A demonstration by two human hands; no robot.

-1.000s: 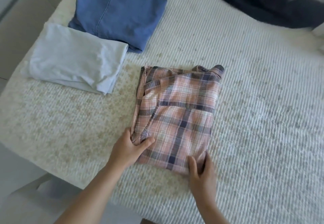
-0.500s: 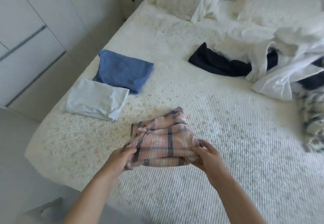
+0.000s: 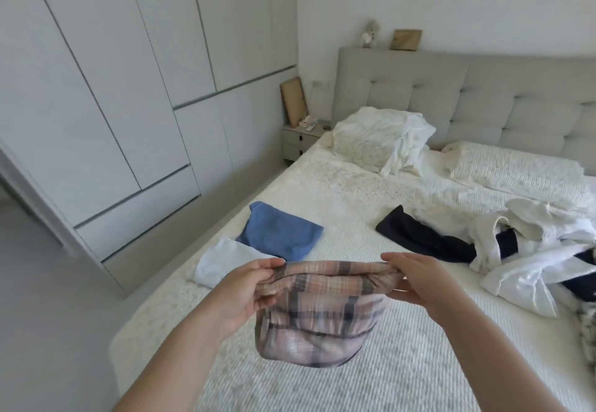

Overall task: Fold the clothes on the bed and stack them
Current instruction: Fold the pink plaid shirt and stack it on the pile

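Head view: one folded plaid shirt (image 3: 317, 311) hangs in the air above the bed (image 3: 371, 363), held up by its top edge. Two folded pieces lie near the bed's left edge, a blue one (image 3: 280, 239) and a pale one (image 3: 225, 261), touching. One unfolded heap (image 3: 522, 247) lies on the right. The left hand (image 3: 248, 289) and right hand (image 3: 419, 282) each pinch a top corner, forearms reaching forward.

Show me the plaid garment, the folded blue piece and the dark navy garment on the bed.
plaid garment (image 3: 322, 321), head view, middle of the hanging fold
folded blue piece (image 3: 280, 234), head view, centre of its top face
dark navy garment (image 3: 419, 237), head view, middle of its visible stretch
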